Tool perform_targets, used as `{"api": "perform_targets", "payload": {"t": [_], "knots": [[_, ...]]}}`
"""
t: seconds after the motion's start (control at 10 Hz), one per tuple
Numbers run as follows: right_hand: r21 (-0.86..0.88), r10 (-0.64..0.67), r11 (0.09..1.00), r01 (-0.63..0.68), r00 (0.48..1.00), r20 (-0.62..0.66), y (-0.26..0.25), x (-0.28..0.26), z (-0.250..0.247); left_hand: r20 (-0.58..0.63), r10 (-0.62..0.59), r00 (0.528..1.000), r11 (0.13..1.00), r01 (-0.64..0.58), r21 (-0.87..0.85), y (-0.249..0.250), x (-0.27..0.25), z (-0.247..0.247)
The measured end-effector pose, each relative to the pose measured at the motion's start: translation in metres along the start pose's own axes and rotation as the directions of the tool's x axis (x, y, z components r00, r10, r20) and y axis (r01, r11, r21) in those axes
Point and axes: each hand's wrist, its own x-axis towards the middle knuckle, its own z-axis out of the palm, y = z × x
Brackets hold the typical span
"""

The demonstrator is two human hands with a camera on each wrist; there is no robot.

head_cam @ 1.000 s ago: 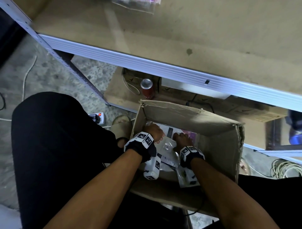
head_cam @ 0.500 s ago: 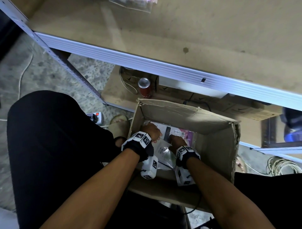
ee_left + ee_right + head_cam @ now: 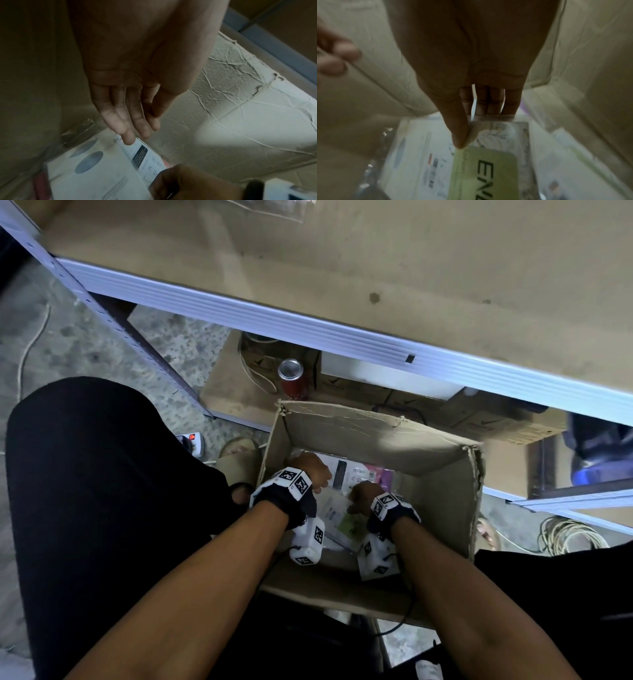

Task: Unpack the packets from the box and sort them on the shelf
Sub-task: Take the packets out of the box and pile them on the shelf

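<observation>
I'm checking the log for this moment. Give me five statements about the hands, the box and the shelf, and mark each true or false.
1. Both hands are inside the cardboard box. True.
2. The right hand pinches the clear edge of the green-labelled packet between thumb and fingers. True.
3. The left hand is clenched round a packet. False: its fingers are straight, their tips at the white packet.
4. The box has been emptied. False: several packets still lie in it.
5. A red can stands on the upper shelf board. False: it stands lower down, beyond the box, under that shelf.
</observation>
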Motion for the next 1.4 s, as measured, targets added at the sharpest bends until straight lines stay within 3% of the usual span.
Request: {"api": "perform_targets", "payload": {"t": [0.2,0.3,0.4,0.5,0.7,0.8,0.9,1.0,1.1,1.3,1.4], "knots": [[0.005,-0.011,1.0,0.012,0.991,-0.13,0.005,-0.029,-0.039,-0.004,0.042,0.999,0.989,-0.041,0.145,0.007,0.0,0.012],[0.036,0.045,0.999,-0.038,0.975,-0.219,0.011,-0.044,-0.054,-0.046,0.042,0.998,0.982,-0.032,0.188,0.004,0.003,0.015],[0.029,0.06,0.998,-0.054,0.955,-0.29,0.014,-0.062,-0.064,0.051,0.015,0.999,0.965,-0.028,0.261,0.002,0.004,0.022],[-0.007,0.038,0.999,-0.042,0.943,-0.332,0.015,-0.086,-0.075,0.078,0.124,0.989,0.892,-0.146,0.429,-0.01,-0.005,0.043],[-0.089,-0.058,0.996,0.022,0.898,-0.436,0.008,-0.153,-0.114,0.282,0.124,0.951,0.695,-0.286,0.66,-0.024,-0.008,0.084],[-0.149,-0.152,0.985,0.088,0.849,-0.507,0.001,-0.183,-0.129,0.337,0.177,0.925,0.58,-0.375,0.723,-0.023,-0.007,0.102],[-0.17,-0.208,0.976,0.138,0.829,-0.52,-0.005,-0.2,-0.146,0.43,0.292,0.854,0.395,-0.518,0.759,-0.016,-0.007,0.116],[-0.184,-0.234,0.97,0.161,0.831,-0.506,-0.015,-0.201,-0.161,0.573,0.366,0.734,0.241,-0.669,0.703,-0.01,-0.001,0.132],[-0.22,-0.266,0.959,0.176,0.825,-0.499,-0.023,-0.193,-0.175,0.617,0.365,0.697,0.118,-0.692,0.712,-0.005,0.007,0.151],[-0.187,-0.28,0.959,0.212,0.813,-0.51,-0.021,-0.183,-0.187,0.587,0.363,0.724,-0.082,-0.602,0.794,-0.004,0.025,0.158],[-0.174,-0.278,0.96,0.22,0.826,-0.491,-0.022,-0.18,-0.193,0.585,0.479,0.655,-0.125,-0.609,0.784,-0.006,0.032,0.152]]}}
